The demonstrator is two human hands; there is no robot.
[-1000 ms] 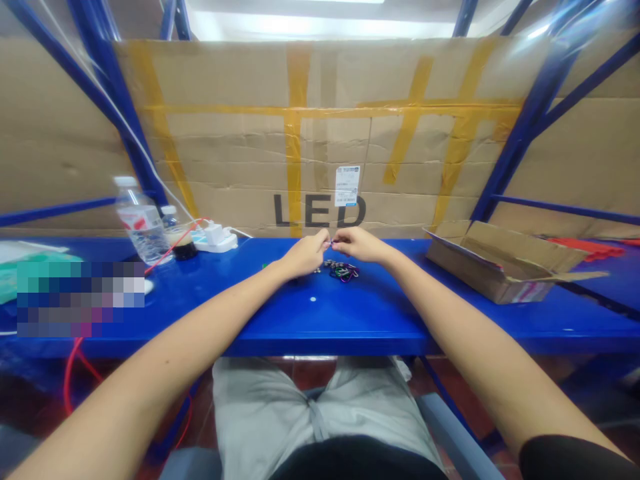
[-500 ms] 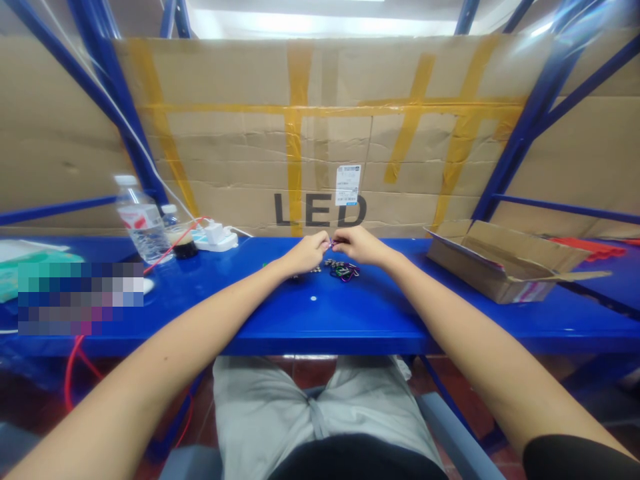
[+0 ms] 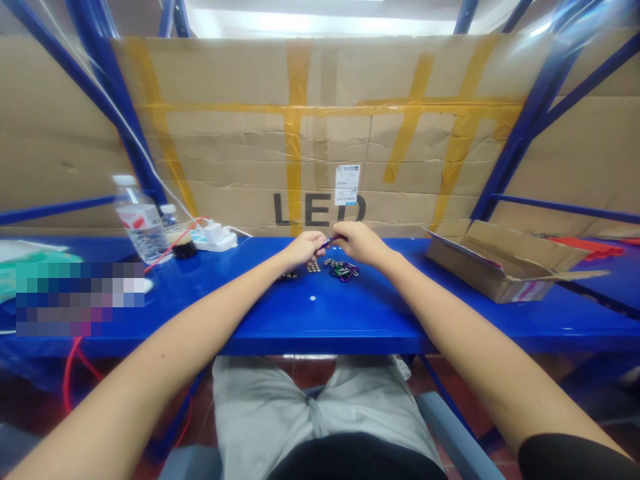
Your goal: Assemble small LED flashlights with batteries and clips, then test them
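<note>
Currently left hand (image 3: 303,248) and right hand (image 3: 361,243) both pinch a purple part (image 3: 330,241) just above the counter (image 3: 350,313), parts pile (image 3: 341,269) beneath; looks mid-joining, so next move needs fine fingertip alignment.

The desk (image 3: 350,320) is gleaming deep blue, as is the frame (image 3: 513,143). The cardboard (image 3: 240,153) behind is showing brown, crossed by yellow tape stripes (image 3: 294,133), with black letters (image 3: 320,210) and a white label (image 3: 347,185). At centre the piece (image 3: 331,241) is looking purple. The pile (image 3: 343,270) is mixing purple, green and silver. At lower left a cable (image 3: 67,377) is running red.
</note>
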